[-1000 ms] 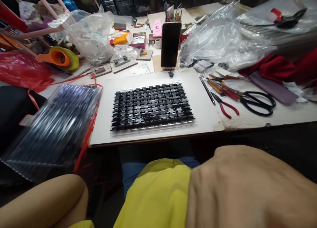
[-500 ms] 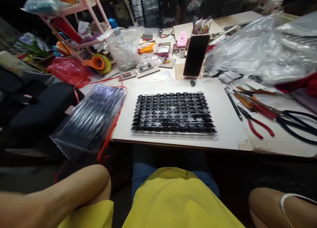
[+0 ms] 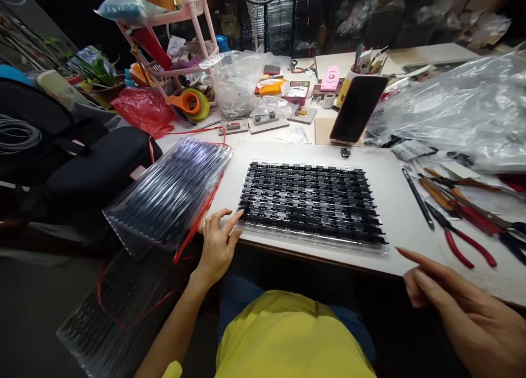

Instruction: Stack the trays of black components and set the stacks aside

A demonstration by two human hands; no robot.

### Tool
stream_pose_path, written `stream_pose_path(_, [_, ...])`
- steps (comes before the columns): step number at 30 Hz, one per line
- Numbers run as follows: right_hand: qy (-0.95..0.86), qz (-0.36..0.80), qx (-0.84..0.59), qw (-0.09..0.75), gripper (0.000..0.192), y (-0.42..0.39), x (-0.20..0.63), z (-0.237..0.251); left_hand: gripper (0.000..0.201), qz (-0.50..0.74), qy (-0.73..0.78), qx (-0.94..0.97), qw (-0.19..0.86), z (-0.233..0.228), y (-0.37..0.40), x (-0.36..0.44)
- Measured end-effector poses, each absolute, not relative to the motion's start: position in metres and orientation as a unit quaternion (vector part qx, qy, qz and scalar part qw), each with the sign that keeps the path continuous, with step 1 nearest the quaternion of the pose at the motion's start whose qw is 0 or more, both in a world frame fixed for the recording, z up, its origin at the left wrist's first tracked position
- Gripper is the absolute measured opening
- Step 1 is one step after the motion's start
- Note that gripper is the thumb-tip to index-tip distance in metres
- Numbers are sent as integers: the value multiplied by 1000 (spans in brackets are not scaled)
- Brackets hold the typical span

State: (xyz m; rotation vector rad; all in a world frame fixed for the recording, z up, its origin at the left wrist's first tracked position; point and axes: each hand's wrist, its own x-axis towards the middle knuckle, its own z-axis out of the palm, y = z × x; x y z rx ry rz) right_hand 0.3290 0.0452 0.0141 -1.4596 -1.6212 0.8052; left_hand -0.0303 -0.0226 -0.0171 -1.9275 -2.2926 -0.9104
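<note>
The left hand [image 3: 217,241] is resting open at the near-left corner of the clear tray of black components [image 3: 312,202], fingertips touching its edge. The tray is lying flat on the white work board [image 3: 390,202], near the board's front edge. The right hand [image 3: 464,307] is hovering open, fingers extended, off the tray's near-right corner, gripping nothing. A stack of clear trays [image 3: 168,194] is overhanging the board's left side. Red-handled pliers [image 3: 460,233] are lying to the right.

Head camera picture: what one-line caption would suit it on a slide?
Left hand touches the corner of a tray of black parts; open right hand reaches toward it.
</note>
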Motion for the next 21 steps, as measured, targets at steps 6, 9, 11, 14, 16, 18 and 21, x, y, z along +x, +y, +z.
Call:
stream_pose_path(6, [-615, 256, -640, 383, 34, 48, 324, -6, 39, -259, -747, -612, 15, -15, -17, -26])
stream_pose_path(9, [-590, 242, -654, 406, 31, 47, 327, -7, 41, -282, -739, -612, 15, -16, -19, -25])
stream_pose_path(11, [-587, 238, -649, 422, 29, 48, 329, -6, 43, -310, -728, -611, 27, -18, -22, -25])
stream_pose_path(14, [-622, 221, -613, 434, 25, 50, 331, -5, 42, -341, -712, -612, 39, -20, -25, -23])
stream_pose_path(16, [-656, 200, -584, 435, 23, 52, 332, -6, 40, -352, -708, -611, 37, -18, -26, -18])
stream_pose_path(18, [-678, 186, -564, 432, 22, 53, 331, -7, 37, -376, -702, -604, 22, -9, -31, -8])
stream_pose_path(21, [-692, 172, -551, 432, 23, 56, 330, -7, 32, -445, -678, -584, -41, 13, -54, 14])
